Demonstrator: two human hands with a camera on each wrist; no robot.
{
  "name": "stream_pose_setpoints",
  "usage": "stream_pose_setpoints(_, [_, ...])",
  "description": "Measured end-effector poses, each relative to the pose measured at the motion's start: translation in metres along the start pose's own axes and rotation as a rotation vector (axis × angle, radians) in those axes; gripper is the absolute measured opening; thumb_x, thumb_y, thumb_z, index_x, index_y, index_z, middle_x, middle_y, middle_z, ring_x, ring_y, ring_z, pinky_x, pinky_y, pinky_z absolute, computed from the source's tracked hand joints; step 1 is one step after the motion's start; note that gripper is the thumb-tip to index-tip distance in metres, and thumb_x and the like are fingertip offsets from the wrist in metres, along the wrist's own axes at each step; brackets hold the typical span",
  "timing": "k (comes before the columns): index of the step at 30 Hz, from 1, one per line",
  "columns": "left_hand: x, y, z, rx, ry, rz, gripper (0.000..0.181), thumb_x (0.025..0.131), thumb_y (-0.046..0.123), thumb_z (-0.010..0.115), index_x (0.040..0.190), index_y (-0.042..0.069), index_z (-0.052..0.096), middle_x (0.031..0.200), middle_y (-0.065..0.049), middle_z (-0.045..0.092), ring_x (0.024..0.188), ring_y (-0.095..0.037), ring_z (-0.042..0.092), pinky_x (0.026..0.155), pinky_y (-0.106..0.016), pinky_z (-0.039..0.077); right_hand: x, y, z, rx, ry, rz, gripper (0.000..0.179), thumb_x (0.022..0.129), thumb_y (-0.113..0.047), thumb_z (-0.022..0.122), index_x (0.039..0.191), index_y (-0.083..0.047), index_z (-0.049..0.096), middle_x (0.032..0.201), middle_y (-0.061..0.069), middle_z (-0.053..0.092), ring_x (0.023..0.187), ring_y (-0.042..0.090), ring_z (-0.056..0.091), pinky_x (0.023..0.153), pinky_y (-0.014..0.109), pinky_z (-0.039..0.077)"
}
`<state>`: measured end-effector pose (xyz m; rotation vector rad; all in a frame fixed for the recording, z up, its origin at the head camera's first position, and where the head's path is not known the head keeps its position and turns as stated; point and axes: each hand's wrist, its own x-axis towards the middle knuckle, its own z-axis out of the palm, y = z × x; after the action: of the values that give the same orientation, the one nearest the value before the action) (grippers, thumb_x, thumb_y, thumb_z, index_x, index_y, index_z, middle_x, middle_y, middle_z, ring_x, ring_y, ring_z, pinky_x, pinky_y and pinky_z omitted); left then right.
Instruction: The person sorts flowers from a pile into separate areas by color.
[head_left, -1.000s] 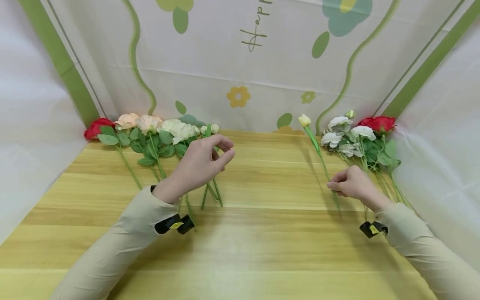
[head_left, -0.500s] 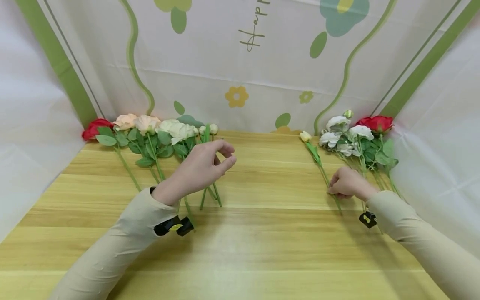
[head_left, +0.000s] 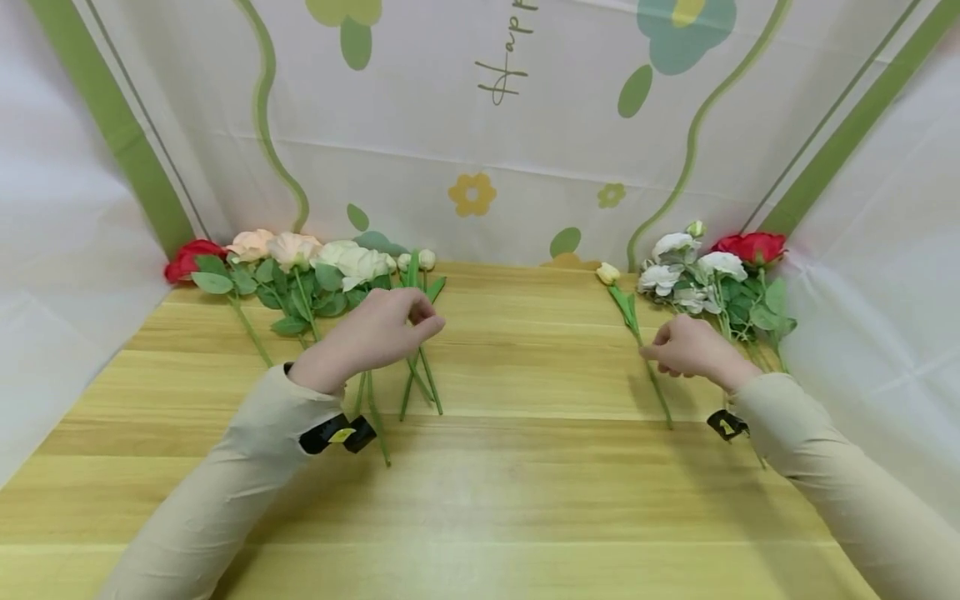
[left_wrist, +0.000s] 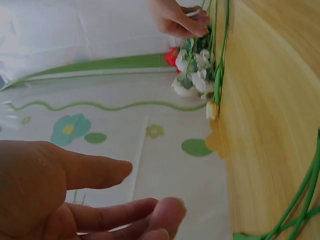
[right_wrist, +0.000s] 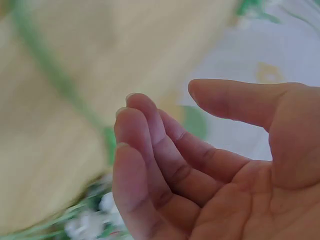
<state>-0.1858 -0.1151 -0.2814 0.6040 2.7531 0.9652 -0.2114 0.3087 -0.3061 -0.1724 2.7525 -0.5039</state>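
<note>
A pale yellow tulip (head_left: 609, 273) lies on the wooden table, its green stem running toward the front under my right hand. Just over that stem is my right hand (head_left: 692, 346); in the right wrist view its thumb and bent fingers (right_wrist: 131, 172) stand apart with nothing between them. My left hand (head_left: 375, 329) hovers above stems on the left side, thumb and fingers (left_wrist: 102, 172) apart and holding nothing. Nearest to it are small white tulips (head_left: 427, 259) with crossed green stems and a large cream-white rose (head_left: 358, 261), partly hidden by the hand.
Peach roses (head_left: 251, 244) and a red flower (head_left: 193, 260) lie farther left. White flowers (head_left: 660, 279) and another red flower (head_left: 750, 247) lie by the right wall. A printed cloth backdrop (head_left: 420, 108) rises behind the wooden table (head_left: 480, 492).
My right hand has lowered the tulip onto the table, let go of it and lifted slightly away. My left hand has drifted a little to the left.
</note>
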Motion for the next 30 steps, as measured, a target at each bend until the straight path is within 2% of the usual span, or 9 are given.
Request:
stream_pose_setpoints(2, [0.001, -0.004, -0.004, 0.021, -0.010, -0.048, 0.025, 0.103, 0.030, 0.054, 0.107, 0.007, 0.065, 0.085, -0.002, 0.065, 0.065, -0.013, 0.061, 0.064, -0.035, 0.050, -0.005, -0.012, -0.002, 0.026, 0.029, -0.024, 0.034, 0.098, -0.033, 0.060, 0.084, -0.004, 0.069, 0.073, 0.006, 0.066, 0.066, 0.022, 0.061, 0.059, 0.036, 0.050])
stream_pose_setpoints(4, [0.003, -0.008, -0.006, 0.050, -0.025, -0.088, 0.028, 0.103, 0.031, 0.053, 0.090, 0.009, 0.065, 0.070, 0.000, 0.059, 0.054, -0.011, 0.052, 0.055, -0.031, 0.045, -0.012, -0.026, -0.002, 0.061, 0.051, -0.050, 0.035, 0.099, -0.037, 0.060, 0.088, -0.005, 0.070, 0.077, 0.005, 0.067, 0.072, 0.023, 0.064, 0.063, 0.037, 0.051])
stream_pose_setpoints(8, [0.008, -0.017, -0.004, 0.086, -0.071, -0.129, 0.047, 0.104, 0.031, 0.052, 0.059, 0.014, 0.048, 0.049, -0.001, 0.046, 0.042, -0.013, 0.040, 0.046, -0.028, 0.032, -0.026, -0.055, 0.002, 0.144, 0.080, -0.114, 0.036, 0.099, -0.039, 0.060, 0.097, -0.005, 0.071, 0.078, 0.002, 0.067, 0.075, 0.022, 0.064, 0.067, 0.037, 0.052])
stream_pose_setpoints(12, [0.014, -0.025, 0.003, 0.079, -0.102, -0.138, 0.054, 0.104, 0.029, 0.052, 0.053, 0.017, 0.038, 0.045, 0.001, 0.041, 0.043, -0.014, 0.046, 0.047, -0.027, 0.033, -0.036, -0.078, 0.011, 0.199, 0.094, -0.189, 0.033, 0.099, -0.037, 0.061, 0.099, -0.005, 0.072, 0.077, 0.001, 0.066, 0.074, 0.021, 0.064, 0.066, 0.036, 0.052])
stream_pose_setpoints(17, [0.023, -0.030, 0.021, 0.084, -0.131, -0.136, 0.055, 0.103, 0.028, 0.052, 0.052, 0.017, 0.035, 0.046, 0.005, 0.027, 0.040, -0.009, 0.025, 0.045, -0.025, 0.028, -0.038, -0.097, 0.023, 0.216, 0.081, -0.234, 0.031, 0.099, -0.036, 0.061, 0.097, -0.008, 0.073, 0.076, -0.001, 0.066, 0.074, 0.021, 0.064, 0.066, 0.035, 0.051])
stream_pose_setpoints(19, [0.027, -0.031, 0.028, 0.097, -0.131, -0.135, 0.054, 0.102, 0.026, 0.053, 0.052, 0.018, 0.035, 0.047, 0.006, 0.025, 0.040, -0.008, 0.021, 0.043, -0.024, 0.025, -0.038, -0.101, 0.026, 0.216, 0.069, -0.243, 0.030, 0.099, -0.036, 0.061, 0.096, -0.009, 0.072, 0.076, -0.001, 0.066, 0.074, 0.021, 0.063, 0.067, 0.036, 0.050])
stream_pose_setpoints(21, [0.030, -0.033, 0.035, 0.101, -0.115, -0.143, 0.054, 0.101, 0.026, 0.053, 0.051, 0.018, 0.035, 0.046, 0.006, 0.024, 0.040, -0.008, 0.021, 0.042, -0.024, 0.023, -0.038, -0.104, 0.028, 0.215, 0.059, -0.250, 0.029, 0.099, -0.035, 0.061, 0.095, -0.009, 0.072, 0.076, -0.001, 0.065, 0.073, 0.019, 0.062, 0.066, 0.036, 0.049])
stream_pose_setpoints(27, [0.035, -0.046, 0.043, 0.133, 0.041, -0.177, 0.054, 0.102, 0.021, 0.053, 0.050, 0.016, 0.037, 0.044, 0.005, 0.027, 0.038, -0.009, 0.024, 0.037, -0.023, 0.020, -0.036, -0.105, 0.031, 0.212, 0.060, -0.276, 0.025, 0.099, -0.032, 0.061, 0.092, -0.010, 0.072, 0.073, -0.001, 0.064, 0.070, 0.019, 0.060, 0.065, 0.036, 0.048])
stream_pose_setpoints(30, [0.037, -0.053, 0.045, 0.148, 0.082, -0.201, 0.056, 0.101, 0.023, 0.056, 0.049, 0.015, 0.037, 0.044, 0.005, 0.027, 0.037, -0.009, 0.024, 0.036, -0.023, 0.019, -0.033, -0.105, 0.032, 0.222, 0.057, -0.289, 0.024, 0.099, -0.030, 0.062, 0.091, -0.010, 0.072, 0.073, -0.001, 0.064, 0.071, 0.021, 0.061, 0.065, 0.036, 0.048])
